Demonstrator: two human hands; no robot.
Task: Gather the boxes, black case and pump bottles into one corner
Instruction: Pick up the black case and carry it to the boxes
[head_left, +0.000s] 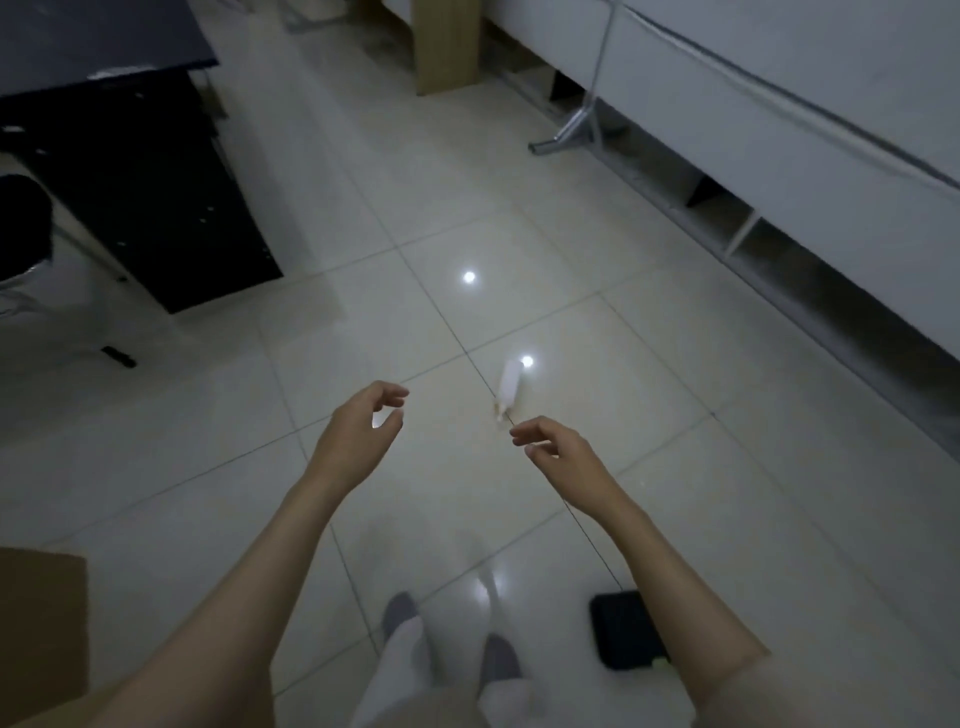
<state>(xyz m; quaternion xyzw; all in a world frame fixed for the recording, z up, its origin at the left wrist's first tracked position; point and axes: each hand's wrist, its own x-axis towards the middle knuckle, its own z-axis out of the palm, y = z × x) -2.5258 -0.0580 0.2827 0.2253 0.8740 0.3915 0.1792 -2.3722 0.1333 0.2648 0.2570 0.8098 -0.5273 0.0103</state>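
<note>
Underfoot, the pale glossy tiled floor (519, 260) fills most of the view, with ceiling lights mirrored in it as bright spots. Along the right runs a long white cabinet (810, 135) raised on open bays, a metal bracket leg (566, 130) planted at its foot; at upper left stands a dark table (104, 36) over a black shelf unit (156, 208). A cardboard box (39, 629) shows its brown corner at the lower left edge. Both bare forearms reach forward over the tiles. The black case (626, 631) lies flat on the floor at lower right, partly covered by the right forearm. Grey-socked feet (400, 613) stand at the bottom centre — blurred. The left hand (358, 436) hangs with fingers loosely curled, thumb and forefinger apart, holding nothing. The right hand (558, 449) is likewise loosely curled and empty, its fingertips near the nozzle end of a white pump bottle (508, 387) — this lies on its side on the tiles just beyond that hand, not touched.
</note>
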